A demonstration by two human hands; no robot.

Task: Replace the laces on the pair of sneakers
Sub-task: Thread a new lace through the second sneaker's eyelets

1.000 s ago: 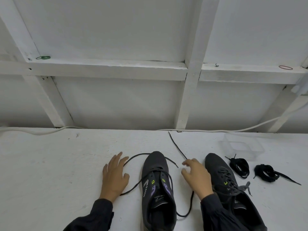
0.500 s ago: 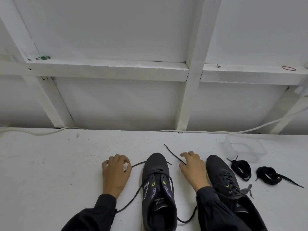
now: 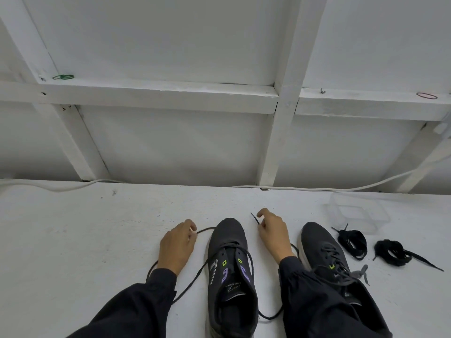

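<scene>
Two dark grey sneakers stand toe-away on the white table. The left sneaker (image 3: 229, 269) has a thin black lace (image 3: 192, 286) threaded only through its lowest eyelets, with both ends trailing loose on the table. My left hand (image 3: 177, 245) pinches the lace's left end beside the toe. My right hand (image 3: 273, 234) pinches the right end, whose tip sticks up past my fingers. The right sneaker (image 3: 327, 262) is fully laced with a grey lace, partly under my right sleeve. Two coiled black laces (image 3: 352, 241) (image 3: 393, 252) lie to its right.
A clear plastic box (image 3: 358, 213) stands at the back right of the table. A white cable (image 3: 317, 189) runs along the table's far edge against the white framed wall. Rubber bands (image 3: 63, 77) (image 3: 426, 95) lie on the wall ledge.
Both hands have curled onto the lace ends and drawn them in toward the left sneaker's toe. The long right end that reached far back now lies short in my right fingers.
</scene>
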